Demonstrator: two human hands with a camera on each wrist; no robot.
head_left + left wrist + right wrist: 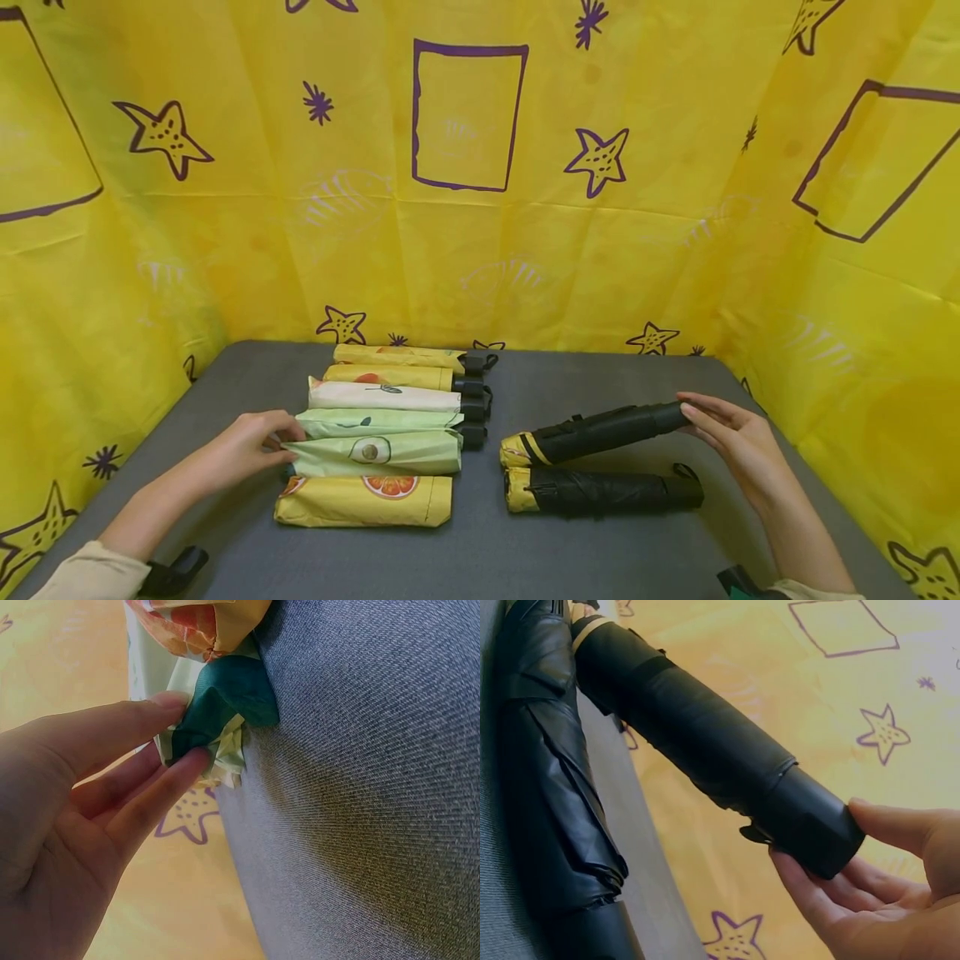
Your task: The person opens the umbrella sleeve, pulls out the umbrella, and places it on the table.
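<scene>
In the head view my left hand (258, 442) pinches the left end of a pale green umbrella sleeve (420, 452) with an avocado print. The left wrist view shows thumb and fingers on its dark teal end (232, 690). My right hand (731, 437) holds the handle end of a black folded umbrella (615, 432) between thumb and fingers. This umbrella slants, its handle raised and its yellow-banded end low at the left. Just in front lies a second black folded umbrella (607, 490), also yellow at its left end.
A yellow sleeve with orange slices (360, 504) lies in front of the avocado one. Behind are several folded umbrellas in printed sleeves, such as a cream one (405, 397), with black handles rightward. Yellow patterned cloth (465, 250) walls the grey table (480, 558).
</scene>
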